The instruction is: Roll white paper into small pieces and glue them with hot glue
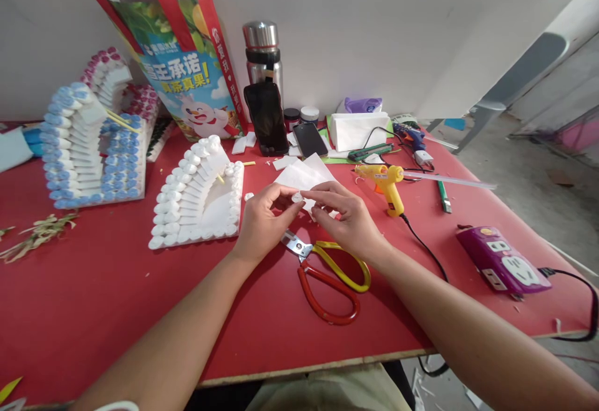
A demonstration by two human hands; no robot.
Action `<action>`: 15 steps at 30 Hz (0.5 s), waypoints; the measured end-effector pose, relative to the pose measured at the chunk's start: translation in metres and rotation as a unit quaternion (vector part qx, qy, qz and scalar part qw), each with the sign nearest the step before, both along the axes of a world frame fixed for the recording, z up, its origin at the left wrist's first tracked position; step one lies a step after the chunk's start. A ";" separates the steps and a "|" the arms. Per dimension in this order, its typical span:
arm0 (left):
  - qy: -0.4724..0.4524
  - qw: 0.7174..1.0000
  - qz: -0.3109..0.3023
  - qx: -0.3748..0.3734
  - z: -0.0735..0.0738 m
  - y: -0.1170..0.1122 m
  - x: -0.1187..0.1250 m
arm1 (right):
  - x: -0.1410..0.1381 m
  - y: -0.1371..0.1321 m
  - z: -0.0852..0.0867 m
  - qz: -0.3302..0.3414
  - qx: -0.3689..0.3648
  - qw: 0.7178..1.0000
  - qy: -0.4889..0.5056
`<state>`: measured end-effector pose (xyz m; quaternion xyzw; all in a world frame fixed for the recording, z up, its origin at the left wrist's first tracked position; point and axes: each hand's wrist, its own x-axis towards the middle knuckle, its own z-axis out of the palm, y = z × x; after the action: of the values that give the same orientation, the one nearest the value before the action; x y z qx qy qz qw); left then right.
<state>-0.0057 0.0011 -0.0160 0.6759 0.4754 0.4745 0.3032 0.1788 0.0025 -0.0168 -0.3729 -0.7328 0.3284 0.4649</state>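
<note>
My left hand (pixel 269 216) and my right hand (pixel 340 212) meet above the middle of the red table. Between their fingertips is a small round white piece (pixel 297 197), pinched from both sides; what it is made of is too small to tell. Just below lie scissors (pixel 299 246) with one red and one yellow handle, the blade tips hidden under my left hand. White paper sheets (pixel 302 174) are spread behind my fingers. To the left stands a white stair-like model (pixel 196 196) edged with rows of rounded white pieces.
A yellow glue gun (pixel 389 188) with a black cord lies at the right, near a purple power strip (pixel 503 258). A phone (pixel 266 118) leans on a steel flask (pixel 262 40). Blue-and-white (pixel 96 149) and pink models (pixel 110 68) and a printed bag (pixel 182 68) stand at the back left.
</note>
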 end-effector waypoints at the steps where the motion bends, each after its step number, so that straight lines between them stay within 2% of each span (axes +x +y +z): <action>1: 0.001 1.000 0.000 0.002 0.000 0.000 0.000 | 0.000 0.000 0.000 0.002 0.000 1.000 -0.002; 15: 0.019 0.999 -0.005 -0.025 -0.002 0.002 0.000 | 0.000 0.003 0.003 0.006 -0.023 1.000 0.017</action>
<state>-0.0057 0.0027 -0.0185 0.6796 0.4894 0.4476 0.3134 0.1792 0.0054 -0.0142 -0.3734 -0.7194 0.3538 0.4667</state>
